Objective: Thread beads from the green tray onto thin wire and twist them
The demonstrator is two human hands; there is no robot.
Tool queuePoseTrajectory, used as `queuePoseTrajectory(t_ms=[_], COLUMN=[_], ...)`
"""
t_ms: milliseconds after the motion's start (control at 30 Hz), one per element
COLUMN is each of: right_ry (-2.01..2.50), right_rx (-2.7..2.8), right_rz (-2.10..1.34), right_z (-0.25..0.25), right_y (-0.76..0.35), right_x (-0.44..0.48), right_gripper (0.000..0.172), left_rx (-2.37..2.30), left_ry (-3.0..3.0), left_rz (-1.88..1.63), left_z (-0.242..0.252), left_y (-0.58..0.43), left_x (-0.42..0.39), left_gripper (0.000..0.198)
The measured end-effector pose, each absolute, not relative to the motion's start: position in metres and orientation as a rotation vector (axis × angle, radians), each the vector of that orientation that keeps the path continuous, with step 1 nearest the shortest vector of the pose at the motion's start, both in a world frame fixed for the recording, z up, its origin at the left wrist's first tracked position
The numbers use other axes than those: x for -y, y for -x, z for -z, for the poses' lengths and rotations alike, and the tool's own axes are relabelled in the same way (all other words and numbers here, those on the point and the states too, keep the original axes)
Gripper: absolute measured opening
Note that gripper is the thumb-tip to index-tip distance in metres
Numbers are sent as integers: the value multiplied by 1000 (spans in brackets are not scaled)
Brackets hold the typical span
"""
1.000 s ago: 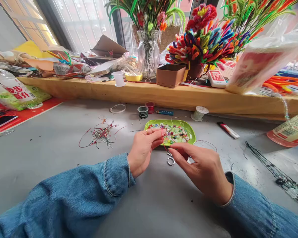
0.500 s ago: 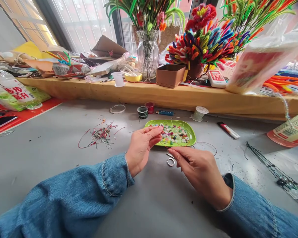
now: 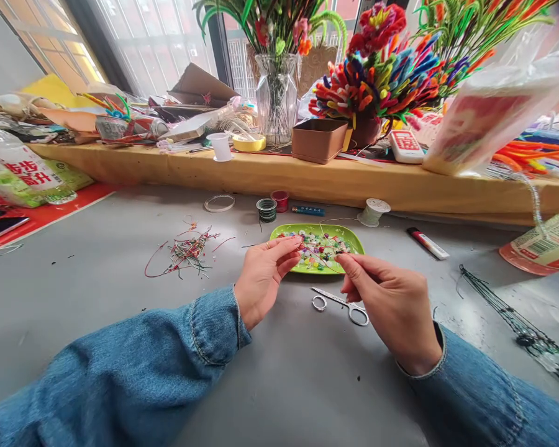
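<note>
My left hand (image 3: 264,276) is closed in a pinch at the left side of the green tray (image 3: 361,243), with a thin dark red cord (image 3: 320,257) at its fingertips. A small red bead seems to sit by the thumb. On the right, my right hand (image 3: 394,305) pinches the same cord over the tray's right front edge, next to some dark beads. Loose beads (image 3: 314,268) of many colours lie in the tray. Small silver scissors (image 3: 331,296) rest on the table between my hands, just in front of the tray.
Cord scraps (image 3: 189,253) lie left. Behind the tray stand a green spool (image 3: 266,211), a red spool (image 3: 280,200) and a white spool (image 3: 374,212). To the right are a lighter (image 3: 427,243), knotted dark cords (image 3: 507,320) and a bottle (image 3: 540,245). A cluttered ledge (image 3: 168,166) runs along the back.
My right hand has moved right and slightly up from the tray's front edge, uncovering more of the scissors. The left hand has stayed nearly in place.
</note>
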State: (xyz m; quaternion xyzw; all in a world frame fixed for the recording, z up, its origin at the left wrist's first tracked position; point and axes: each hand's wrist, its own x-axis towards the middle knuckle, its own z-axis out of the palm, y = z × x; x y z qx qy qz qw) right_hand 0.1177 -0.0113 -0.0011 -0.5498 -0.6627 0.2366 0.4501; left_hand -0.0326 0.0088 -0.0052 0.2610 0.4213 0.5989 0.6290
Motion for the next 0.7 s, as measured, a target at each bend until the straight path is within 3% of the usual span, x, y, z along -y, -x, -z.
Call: queuePoseTrajectory(t_ms=[267,700], right_ry=[1404,1221], right_rx=[1970,2293], right_rz=[-287,-474], right_z=[4,1], right_y=[-119,-113], right_x=[9,18], right_gripper=[32,28], left_rx=[-999,-1012], left_ry=[-605,-719], left_rz=[-1370,-1414], left_z=[5,6], left_y=[30,29], left_x=[-8,-6], left_gripper=[11,17])
